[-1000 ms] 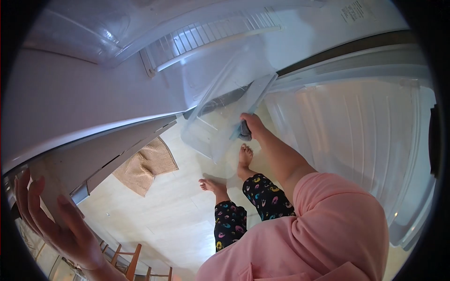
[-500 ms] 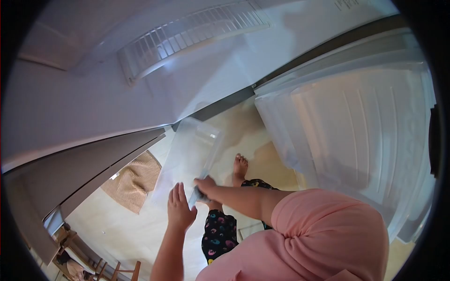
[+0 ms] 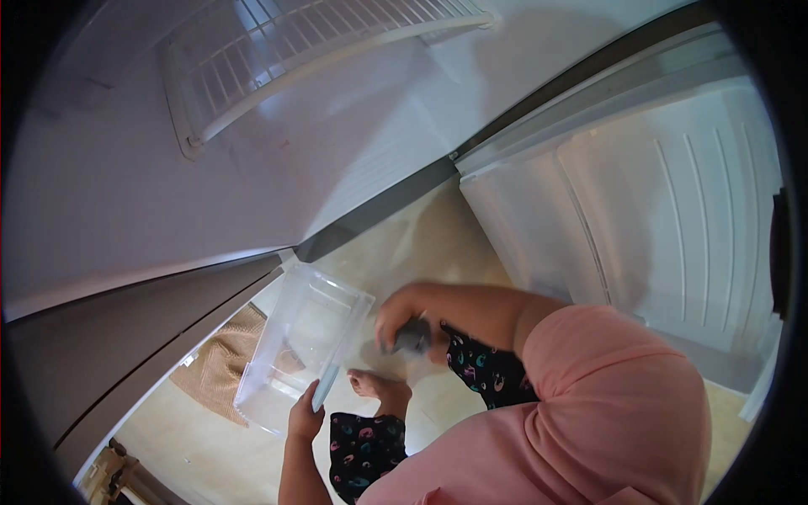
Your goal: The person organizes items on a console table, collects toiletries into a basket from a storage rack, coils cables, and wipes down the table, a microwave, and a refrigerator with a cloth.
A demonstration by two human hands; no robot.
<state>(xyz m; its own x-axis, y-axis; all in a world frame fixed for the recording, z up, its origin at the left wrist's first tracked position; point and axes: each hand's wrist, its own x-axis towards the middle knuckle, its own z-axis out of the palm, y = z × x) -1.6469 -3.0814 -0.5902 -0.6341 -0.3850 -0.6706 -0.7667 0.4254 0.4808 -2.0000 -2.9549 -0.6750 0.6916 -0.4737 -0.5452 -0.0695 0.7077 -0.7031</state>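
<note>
A clear plastic fridge drawer, with a pale blue strip along its front, is tilted low in front of me. My left hand is closed around the drawer's near edge, by the strip. To the right of the drawer and apart from it, my right hand is curled over a bunched dark grey cloth. Motion blurs the cloth a little, and part of it is hidden under the fingers.
The open refrigerator, with a white wire shelf, fills the upper left. Its open door stands on the right. A tan mat lies on the floor beyond the drawer. My bare foot is close to the drawer.
My left hand has gone from outstretched fingers to gripping the drawer's edge. My right hand has moved right, off the drawer, with the grey cloth. The drawer has shifted down and left.
</note>
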